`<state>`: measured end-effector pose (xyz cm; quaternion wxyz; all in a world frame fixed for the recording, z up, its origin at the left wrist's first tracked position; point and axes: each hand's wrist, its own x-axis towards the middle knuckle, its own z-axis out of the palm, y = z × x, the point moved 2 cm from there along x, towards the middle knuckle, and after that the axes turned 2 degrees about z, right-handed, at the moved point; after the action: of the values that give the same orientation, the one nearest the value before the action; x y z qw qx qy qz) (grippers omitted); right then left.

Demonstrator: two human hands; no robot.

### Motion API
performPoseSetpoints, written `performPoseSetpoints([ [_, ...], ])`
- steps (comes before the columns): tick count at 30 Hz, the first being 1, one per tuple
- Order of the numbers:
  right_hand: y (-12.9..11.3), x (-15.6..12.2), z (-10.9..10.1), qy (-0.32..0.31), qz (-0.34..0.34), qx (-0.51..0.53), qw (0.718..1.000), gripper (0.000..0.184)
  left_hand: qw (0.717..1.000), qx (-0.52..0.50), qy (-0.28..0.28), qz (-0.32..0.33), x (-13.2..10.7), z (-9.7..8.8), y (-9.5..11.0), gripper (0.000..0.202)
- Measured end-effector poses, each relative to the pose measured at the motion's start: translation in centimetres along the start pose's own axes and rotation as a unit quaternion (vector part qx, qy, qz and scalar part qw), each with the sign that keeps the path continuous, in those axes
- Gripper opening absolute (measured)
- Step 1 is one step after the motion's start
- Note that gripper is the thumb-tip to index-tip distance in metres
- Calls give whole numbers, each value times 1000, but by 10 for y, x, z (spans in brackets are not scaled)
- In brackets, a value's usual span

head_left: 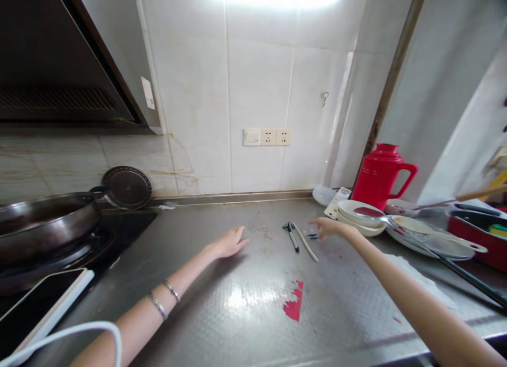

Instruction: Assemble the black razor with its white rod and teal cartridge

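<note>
My left hand is stretched out low at the metal countertop, fingers apart and holding nothing. My right hand reaches in with its index finger extended and the others bent downward; nothing shows in its grip. Just beside its fingertips lie small dark teal pieces with something clear around them, too small to name. To their left rests a razor with a grey and black handle. A thin, pale, curved handle with a dark end lies against it.
A torn red patch is on the counter. Stacked bowls, a plate with ladles and a red thermos crowd the right. On the left are a pan on the stove and a white-edged device with a white cable.
</note>
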<state>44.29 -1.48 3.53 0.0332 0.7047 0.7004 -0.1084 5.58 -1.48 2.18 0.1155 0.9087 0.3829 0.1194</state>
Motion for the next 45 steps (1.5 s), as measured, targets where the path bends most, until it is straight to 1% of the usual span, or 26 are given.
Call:
performPoseSetpoints([
  [2, -8, -1, -4, 18, -15, 1, 1000, 69, 999, 29, 3, -15, -3, -1, -14, 64],
  [4, -22, -2, -7, 38, -40, 3, 998, 63, 998, 41, 11, -45, -7, -1, -32, 64],
  [7, -47, -3, -7, 60, -90, 11, 994, 55, 992, 44, 33, -114, -19, -1, -61, 66],
  [9, -59, -1, -3, 74, -134, 20, 988, 53, 987, 45, 45, -148, -29, 0, -79, 66],
  [11, -65, 3, 0, 93, -167, 34, 981, 52, 983, 53, 58, -168, -41, 1, -93, 64],
  [13, -64, 7, 3, 121, -171, 51, 977, 50, 980, 62, 78, -171, -50, 2, -101, 60],
  [16, -64, 10, 4, 151, -149, 67, 975, 46, 978, 74, 105, -162, -57, 3, -104, 55],
  [18, -74, 8, 6, 166, -150, 78, 971, 43, 978, 80, 114, -157, -57, 3, -101, 51],
  [20, -94, 6, 9, 186, -161, 96, 965, 42, 978, 83, 121, -151, -57, 3, -98, 47],
  [22, -122, 4, 15, 205, -180, 106, 956, 41, 977, 85, 129, -146, -57, 2, -96, 45],
  [26, -175, 6, 38, 224, -210, 90, 947, 42, 972, 99, 142, -161, -59, 2, -95, 44],
  [29, -197, 10, 58, 231, -197, 87, 949, 46, 966, 110, 155, -174, -61, 2, -95, 44],
  [32, -199, 14, 73, 247, -166, 86, 951, 48, 962, 117, 165, -182, -62, 2, -95, 42],
  [35, -188, 17, 81, 278, -124, 68, 950, 48, 959, 122, 171, -189, -62, 2, -95, 42],
  [37, -179, 19, 83, 286, -96, 60, 951, 45, 959, 123, 169, -191, -62, 2, -95, 41],
  [39, -174, 20, 84, 281, -79, 61, 954, 41, 960, 124, 164, -189, -63, 2, -94, 38],
  [45, -173, 20, 83, 269, -77, 59, 958, 31, 963, 123, 150, -188, -65, 0, -92, 31],
])
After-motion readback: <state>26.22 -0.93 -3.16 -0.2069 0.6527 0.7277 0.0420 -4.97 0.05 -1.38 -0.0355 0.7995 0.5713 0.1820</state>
